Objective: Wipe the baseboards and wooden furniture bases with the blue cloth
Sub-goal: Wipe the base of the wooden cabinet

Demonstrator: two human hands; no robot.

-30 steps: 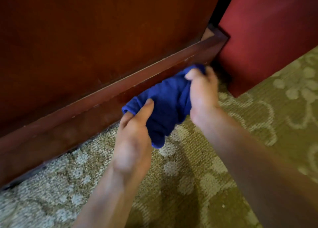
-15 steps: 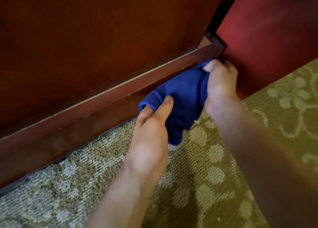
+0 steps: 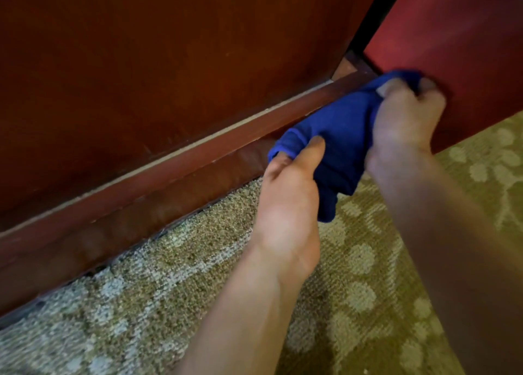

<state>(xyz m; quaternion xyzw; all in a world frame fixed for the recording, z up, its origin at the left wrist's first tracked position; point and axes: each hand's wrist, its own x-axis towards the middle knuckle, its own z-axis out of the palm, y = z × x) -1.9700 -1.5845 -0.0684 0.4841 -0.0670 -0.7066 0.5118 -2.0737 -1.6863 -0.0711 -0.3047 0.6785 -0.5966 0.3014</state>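
Observation:
The blue cloth (image 3: 343, 137) is bunched against the dark wooden base (image 3: 158, 182) of a large wooden panel, close to its right end. My left hand (image 3: 288, 193) grips the cloth's lower left part, thumb on top. My right hand (image 3: 407, 117) grips the cloth's upper right end, next to a red panel (image 3: 458, 35). A loose corner of the cloth hangs down over the carpet. The base's right corner is partly hidden by the cloth.
Patterned beige and green carpet (image 3: 353, 289) covers the floor in front of the base. A dark gap (image 3: 368, 21) separates the wooden panel from the red panel on the right.
Both hands and the cloth have slid to the right along the base, toward the corner by the red panel. The view has shifted with them.

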